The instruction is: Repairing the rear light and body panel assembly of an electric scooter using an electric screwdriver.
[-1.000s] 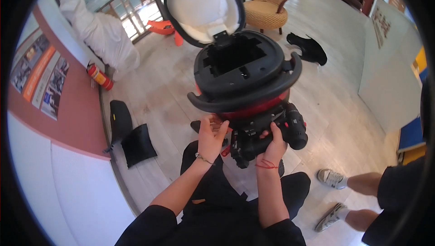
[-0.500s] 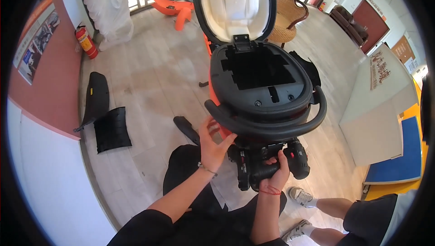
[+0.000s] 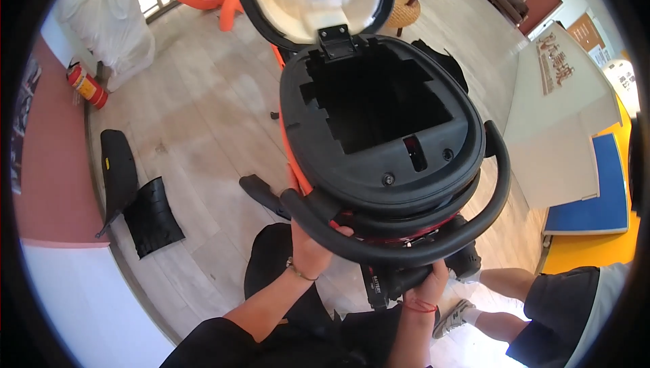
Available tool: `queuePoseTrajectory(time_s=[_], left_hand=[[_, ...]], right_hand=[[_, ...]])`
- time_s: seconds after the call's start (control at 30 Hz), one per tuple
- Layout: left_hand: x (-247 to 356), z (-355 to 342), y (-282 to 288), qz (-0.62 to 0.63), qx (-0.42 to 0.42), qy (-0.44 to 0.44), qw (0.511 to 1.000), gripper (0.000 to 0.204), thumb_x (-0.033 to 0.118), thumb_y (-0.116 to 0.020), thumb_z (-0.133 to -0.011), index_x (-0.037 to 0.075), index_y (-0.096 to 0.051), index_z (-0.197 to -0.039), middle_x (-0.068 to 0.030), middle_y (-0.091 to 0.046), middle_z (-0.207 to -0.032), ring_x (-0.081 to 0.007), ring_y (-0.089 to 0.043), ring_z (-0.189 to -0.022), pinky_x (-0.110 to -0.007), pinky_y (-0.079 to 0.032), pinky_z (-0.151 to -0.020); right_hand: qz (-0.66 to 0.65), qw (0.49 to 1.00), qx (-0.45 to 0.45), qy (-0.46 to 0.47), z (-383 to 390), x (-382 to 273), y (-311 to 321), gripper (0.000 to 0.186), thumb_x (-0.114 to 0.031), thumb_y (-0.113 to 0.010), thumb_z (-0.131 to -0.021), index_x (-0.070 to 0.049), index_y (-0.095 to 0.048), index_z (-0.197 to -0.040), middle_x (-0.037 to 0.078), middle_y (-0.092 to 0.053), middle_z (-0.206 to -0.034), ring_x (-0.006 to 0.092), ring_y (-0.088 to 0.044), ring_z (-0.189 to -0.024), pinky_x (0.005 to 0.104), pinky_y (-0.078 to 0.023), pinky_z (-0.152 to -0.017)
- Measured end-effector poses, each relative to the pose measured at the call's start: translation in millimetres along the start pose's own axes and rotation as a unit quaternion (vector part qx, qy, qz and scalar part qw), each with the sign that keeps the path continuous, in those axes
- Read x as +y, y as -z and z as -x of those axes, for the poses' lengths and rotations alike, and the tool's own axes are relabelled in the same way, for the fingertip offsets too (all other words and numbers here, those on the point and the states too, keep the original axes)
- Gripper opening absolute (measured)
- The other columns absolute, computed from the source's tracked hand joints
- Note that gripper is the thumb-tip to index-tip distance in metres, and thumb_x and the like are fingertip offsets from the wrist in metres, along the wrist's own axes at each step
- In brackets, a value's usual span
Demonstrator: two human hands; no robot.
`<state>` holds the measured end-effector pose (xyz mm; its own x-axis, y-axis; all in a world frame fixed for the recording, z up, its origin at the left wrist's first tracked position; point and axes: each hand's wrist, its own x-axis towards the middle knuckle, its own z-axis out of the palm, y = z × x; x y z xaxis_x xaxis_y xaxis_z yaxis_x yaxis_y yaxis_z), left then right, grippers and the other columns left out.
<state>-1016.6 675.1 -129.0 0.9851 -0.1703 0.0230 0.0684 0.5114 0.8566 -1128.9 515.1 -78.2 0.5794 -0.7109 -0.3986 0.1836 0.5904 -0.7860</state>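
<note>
Now the right hand [image 3: 428, 288] clamps the tool [image 3: 401, 280] below the rail's [image 3: 386, 253] near edge; left hand [image 3: 311, 249], grip partly hidden, sits near its left end: a tool slip could hurt it.

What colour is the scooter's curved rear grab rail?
Matte black; the grab rail shows best in the head view.

Right fingers [image 3: 440, 271] on power tool [image 3: 406, 278] below black rail [image 3: 399, 255]
</note>
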Motion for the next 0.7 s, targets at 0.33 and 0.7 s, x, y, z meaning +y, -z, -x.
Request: queuePoseTrajectory(time_s=[0.33, 0.7], left_hand=[[-27.1, 3.9, 28.0, 0.022, -0.005, 0.117, 0.993, 0.143, 0.032, -0.095, -0.063, 0.006, 0.009, -0.157, -0.0122, -0.028, -0.156, -0.0256, -0.040, -0.136, -0.037, -0.043, -0.107], [-7.2, -21.3, -4.8, -0.111, 0.030, -0.146, 0.983, 0.132, 0.046, -0.090, -0.067, 0.000, -0.004, -0.156, -0.0136, -0.029, -0.155, -0.0256, -0.038, -0.138, -0.038, -0.034, -0.112]], right_hand=[[0.019, 0.998, 0.055, 0.000, -1.2, -2.6, -0.1, 0.014, -0.013, -0.067, -0.091, -0.002, -0.065, -0.099, 0.002, -0.061, -0.070, 0.0139, -0.060, -0.061, 0.0273, -0.049, -0.056], [0.002, 0.998, 0.061, 0.020, 2.9, -6.5, -14.9, 0.017, -0.011, -0.063, -0.091, 0.003, -0.066, -0.102, 0.009, -0.069, -0.088, 0.0178, -0.068, -0.077, 0.0304, -0.057, -0.072]])
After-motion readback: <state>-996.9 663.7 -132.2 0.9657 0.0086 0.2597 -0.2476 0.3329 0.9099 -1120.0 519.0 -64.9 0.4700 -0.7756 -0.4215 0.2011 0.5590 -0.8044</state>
